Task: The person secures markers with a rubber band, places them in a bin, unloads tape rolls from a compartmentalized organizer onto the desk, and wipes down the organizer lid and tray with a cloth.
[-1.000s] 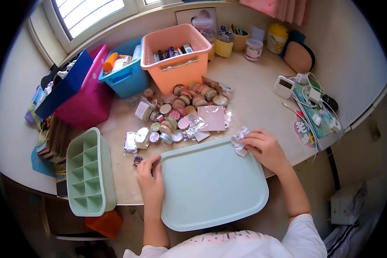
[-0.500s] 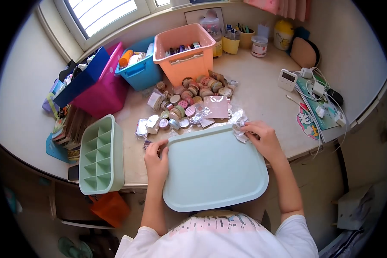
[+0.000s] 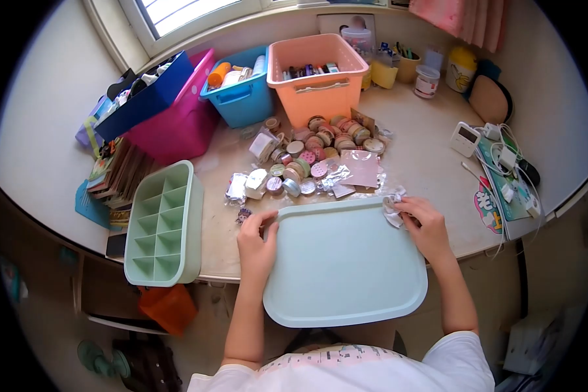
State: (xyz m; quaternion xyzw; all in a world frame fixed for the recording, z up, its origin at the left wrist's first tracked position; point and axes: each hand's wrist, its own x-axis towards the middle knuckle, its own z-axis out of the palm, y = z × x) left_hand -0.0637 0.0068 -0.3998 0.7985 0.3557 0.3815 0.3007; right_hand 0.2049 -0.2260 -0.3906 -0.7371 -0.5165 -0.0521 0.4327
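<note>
A pale blue, round-cornered lid (image 3: 346, 264) lies at the front edge of the desk, tilted toward my body and overhanging it. My left hand (image 3: 257, 243) is closed around its upper left edge, fingers curled over the rim. At the upper right corner, my right hand (image 3: 426, 223) pinches a crumpled white wipe (image 3: 392, 210) and presses it against the rim. Just beyond the lid is a heap of washi tape rolls (image 3: 325, 134), with a pink packet (image 3: 359, 168) and clear wrappers among them.
A green divided box (image 3: 195, 228) stands at left. Behind are magenta (image 3: 176, 127), blue (image 3: 242, 108) and orange bins (image 3: 317, 98), the last holding pens or markers. Chargers and cables (image 3: 506, 157) lie on books at right. Small jars (image 3: 427, 81) line the back.
The camera view has swung slightly left, so everything appears shifted right. My left hand keeps its grip on the lid; the wipe in my right hand has moved slightly along the corner.
</note>
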